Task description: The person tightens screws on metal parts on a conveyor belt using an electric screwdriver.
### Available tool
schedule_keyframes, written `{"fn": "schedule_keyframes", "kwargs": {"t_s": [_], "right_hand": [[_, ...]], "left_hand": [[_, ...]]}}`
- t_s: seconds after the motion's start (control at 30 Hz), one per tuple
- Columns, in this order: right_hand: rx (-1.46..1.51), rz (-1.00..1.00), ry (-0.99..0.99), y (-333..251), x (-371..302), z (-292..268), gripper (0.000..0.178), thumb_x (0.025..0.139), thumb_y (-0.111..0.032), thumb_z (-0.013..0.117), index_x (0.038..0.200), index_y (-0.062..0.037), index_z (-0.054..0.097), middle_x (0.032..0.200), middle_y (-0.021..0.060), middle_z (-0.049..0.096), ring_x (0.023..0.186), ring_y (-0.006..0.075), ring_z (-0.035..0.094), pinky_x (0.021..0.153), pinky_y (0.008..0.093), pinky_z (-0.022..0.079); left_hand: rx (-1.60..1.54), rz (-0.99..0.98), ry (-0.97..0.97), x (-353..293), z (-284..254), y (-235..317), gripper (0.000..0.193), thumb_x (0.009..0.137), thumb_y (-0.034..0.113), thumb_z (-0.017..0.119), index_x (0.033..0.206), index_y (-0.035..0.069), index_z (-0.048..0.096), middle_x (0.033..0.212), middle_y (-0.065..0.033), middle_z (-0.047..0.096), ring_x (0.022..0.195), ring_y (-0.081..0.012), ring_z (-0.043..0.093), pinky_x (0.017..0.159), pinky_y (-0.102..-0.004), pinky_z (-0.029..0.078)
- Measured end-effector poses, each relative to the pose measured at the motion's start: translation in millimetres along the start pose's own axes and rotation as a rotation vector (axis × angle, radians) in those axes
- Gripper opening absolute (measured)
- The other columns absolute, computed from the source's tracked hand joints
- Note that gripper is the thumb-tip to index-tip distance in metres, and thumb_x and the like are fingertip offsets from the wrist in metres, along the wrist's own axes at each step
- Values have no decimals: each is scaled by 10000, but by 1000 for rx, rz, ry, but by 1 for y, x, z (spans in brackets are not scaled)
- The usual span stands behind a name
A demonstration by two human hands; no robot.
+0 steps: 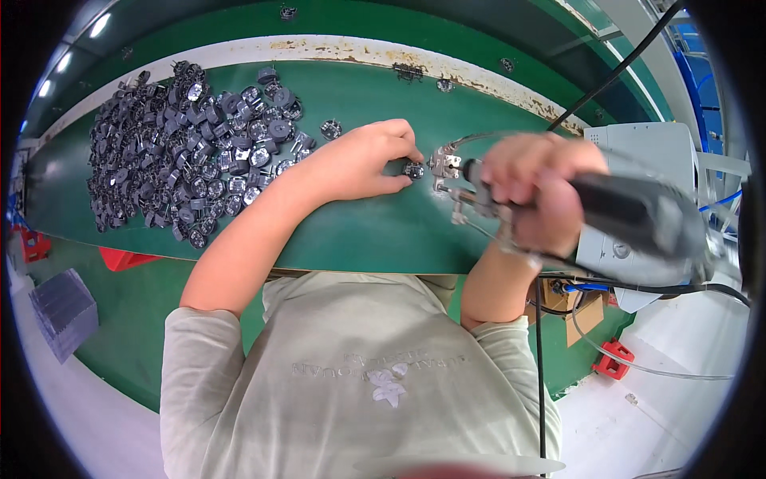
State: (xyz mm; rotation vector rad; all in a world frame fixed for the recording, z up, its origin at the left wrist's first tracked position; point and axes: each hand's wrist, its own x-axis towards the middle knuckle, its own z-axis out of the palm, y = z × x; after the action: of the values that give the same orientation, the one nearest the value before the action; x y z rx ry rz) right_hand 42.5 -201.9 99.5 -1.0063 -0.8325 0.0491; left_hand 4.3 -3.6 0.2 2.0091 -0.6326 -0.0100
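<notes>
My left hand [371, 164] lies on the green tabletop with thumb and fingers closed round a small round black component [413, 170] with a shiny face. In my right hand [538, 188] is a black-handled tool [638, 209], gripped by its body and smeared by motion. Its metal bracketed tip [445, 164] points left, just short of the component. A small gap seems to lie between them. Thin tubes and a cable run along the tool.
A wide heap of similar dark components [167, 156] covers the left of the green table [383, 231]. One loose component [330, 129] lies near my left wrist. A light grey machine box [638, 148] stands at the right, with a black cable [618, 72] above it.
</notes>
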Motion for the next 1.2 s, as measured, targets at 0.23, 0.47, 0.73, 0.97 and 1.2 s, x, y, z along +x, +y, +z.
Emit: {"fn": "schedule_keyframes", "kwargs": {"t_s": [0.23, 0.47, 0.73, 0.97, 1.2], "right_hand": [[-85, -16, -70, -16, -4, 8, 221, 863, -178, 661, 862, -52, 479, 667, 74, 540, 521, 186, 520, 544, 377, 497], [-84, 28, -113, -3, -9, 3, 212, 889, -231, 595, 894, -64, 463, 665, 69, 528, 523, 190, 520, 551, 383, 489], [-80, 55, -113, 0, -10, 7, 233, 881, -237, 623, 895, -66, 466, 665, 66, 528, 526, 187, 522, 552, 383, 494], [-88, 67, -106, -2, -12, 8, 247, 876, -249, 636, 890, -70, 466, 667, 68, 530, 528, 189, 525, 555, 383, 500], [-112, 68, -118, -1, -10, 10, 252, 876, -255, 638, 882, -70, 466, 664, 68, 529, 522, 191, 525, 549, 380, 499]], "left_hand": [[58, -17, 0, -2, -3, -1, 315, 749, 81, 759, 1037, -17, 678, 998, -112, 578, 922, -266, 596, 770, -357, 507], [34, -59, -13, -2, -4, 1, 299, 760, 87, 760, 1033, -10, 689, 999, -102, 585, 924, -267, 598, 786, -354, 512], [46, -36, -3, -2, -1, -3, 297, 756, 79, 760, 1032, -3, 691, 991, -90, 586, 918, -258, 600, 778, -350, 510], [41, -20, 5, -2, -1, -4, 291, 757, 79, 759, 1027, -2, 691, 981, -86, 581, 916, -259, 595, 775, -353, 507], [43, -33, 2, -2, -2, -2, 281, 764, 88, 758, 1024, 2, 692, 979, -85, 578, 922, -263, 593, 791, -353, 504]]}}
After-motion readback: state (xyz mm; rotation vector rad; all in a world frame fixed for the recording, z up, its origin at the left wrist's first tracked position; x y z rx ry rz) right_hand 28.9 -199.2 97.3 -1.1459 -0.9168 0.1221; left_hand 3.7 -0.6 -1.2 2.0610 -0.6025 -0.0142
